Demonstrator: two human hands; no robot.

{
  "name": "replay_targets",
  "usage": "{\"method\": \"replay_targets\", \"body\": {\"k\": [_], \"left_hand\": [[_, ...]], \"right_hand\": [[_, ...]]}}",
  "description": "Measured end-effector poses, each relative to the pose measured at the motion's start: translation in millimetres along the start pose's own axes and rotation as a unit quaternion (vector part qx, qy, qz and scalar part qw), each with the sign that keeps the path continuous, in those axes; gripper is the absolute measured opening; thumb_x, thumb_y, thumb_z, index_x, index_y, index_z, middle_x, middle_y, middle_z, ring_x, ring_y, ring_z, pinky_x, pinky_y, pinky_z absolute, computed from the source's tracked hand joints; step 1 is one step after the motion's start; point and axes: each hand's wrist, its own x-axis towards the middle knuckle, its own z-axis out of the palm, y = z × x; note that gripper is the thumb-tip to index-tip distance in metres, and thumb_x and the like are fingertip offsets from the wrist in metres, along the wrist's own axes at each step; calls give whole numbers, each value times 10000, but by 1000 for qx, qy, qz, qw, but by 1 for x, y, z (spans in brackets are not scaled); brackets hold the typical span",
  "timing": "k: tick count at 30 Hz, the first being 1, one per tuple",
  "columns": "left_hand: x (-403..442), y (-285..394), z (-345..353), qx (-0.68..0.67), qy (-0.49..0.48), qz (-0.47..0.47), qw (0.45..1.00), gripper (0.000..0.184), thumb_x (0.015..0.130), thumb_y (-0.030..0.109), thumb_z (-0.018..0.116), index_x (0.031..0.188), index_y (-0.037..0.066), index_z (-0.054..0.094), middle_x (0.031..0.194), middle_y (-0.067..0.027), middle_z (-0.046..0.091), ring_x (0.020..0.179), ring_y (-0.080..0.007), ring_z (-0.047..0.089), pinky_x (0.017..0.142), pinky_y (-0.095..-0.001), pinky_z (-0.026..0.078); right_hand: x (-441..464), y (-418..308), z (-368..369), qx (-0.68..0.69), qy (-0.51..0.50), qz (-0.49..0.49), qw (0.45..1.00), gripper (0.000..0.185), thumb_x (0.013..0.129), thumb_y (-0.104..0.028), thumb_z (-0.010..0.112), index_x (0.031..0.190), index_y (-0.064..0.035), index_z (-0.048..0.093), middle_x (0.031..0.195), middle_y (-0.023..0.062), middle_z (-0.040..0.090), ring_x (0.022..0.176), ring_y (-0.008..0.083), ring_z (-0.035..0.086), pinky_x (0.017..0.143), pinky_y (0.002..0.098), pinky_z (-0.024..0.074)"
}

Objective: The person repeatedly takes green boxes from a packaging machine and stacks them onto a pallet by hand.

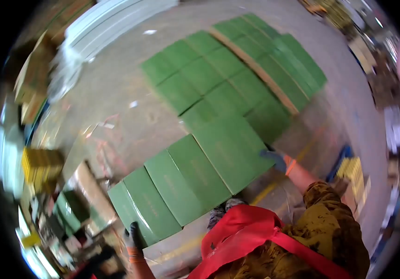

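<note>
A row of green cardboard boxes [183, 179] stretches across in front of me, pressed side by side between my two hands. My left hand [135, 236], in a dark glove with an orange cuff, grips the outer end of the leftmost box. At the other end, my right hand [276, 159] wears a grey glove with an orange cuff and holds the outer side of the rightmost, larger-looking box. The undersides of the boxes and parts of the fingers are hidden. Just beyond, a block of green boxes [209, 69] covers part of the floor.
A brown cardboard strip [256, 72] runs between the green boxes. Yellow stacks stand at left [42, 165] and right [351, 174]. Clear plastic wrap [65, 69] hangs by a white stack [111, 23]. Scraps lie on the concrete floor [116, 88].
</note>
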Motion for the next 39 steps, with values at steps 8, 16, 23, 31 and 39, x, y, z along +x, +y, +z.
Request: {"method": "replay_targets", "body": {"k": [8,16,23,31,39], "left_hand": [[158,106,257,105,-251,58,961,406,912,260,602,1154,-65,585,1096,-105,637,979,-160,596,894,-279,462],[308,249,641,231,-323,204,895,459,934,306,557,1214,-58,551,1160,-87,619,1024,-162,580,937,-282,429],[412,371,973,338,-289,211,870,593,915,480,514,1269,4,537,1246,-76,574,1121,-157,523,983,-288,386],[544,354,1176,495,-193,379,757,480,966,418,412,1295,79,491,1175,-183,600,1073,-319,565,919,-362,423],[477,330,1205,717,78,322,614,490,945,494,289,1392,307,359,1183,-143,603,1093,-334,571,913,-475,417]], "right_hand": [[-116,87,-137,220,188,-55,956,601,889,-222,579,1406,-38,331,1324,90,473,1167,194,494,975,333,415],[-22,66,-388,320,298,-184,880,471,927,-109,516,1372,-54,372,1243,77,526,1101,185,532,930,312,452],[107,61,-586,331,393,-190,837,579,882,-199,614,1386,-76,358,1210,42,529,1037,147,532,859,283,469],[188,43,-613,341,451,-144,812,791,822,-98,677,1444,-108,188,1107,63,532,930,155,551,831,273,489],[179,64,-625,467,352,-98,805,671,846,-71,632,1399,-51,251,1071,87,575,883,164,591,813,290,500]]}}
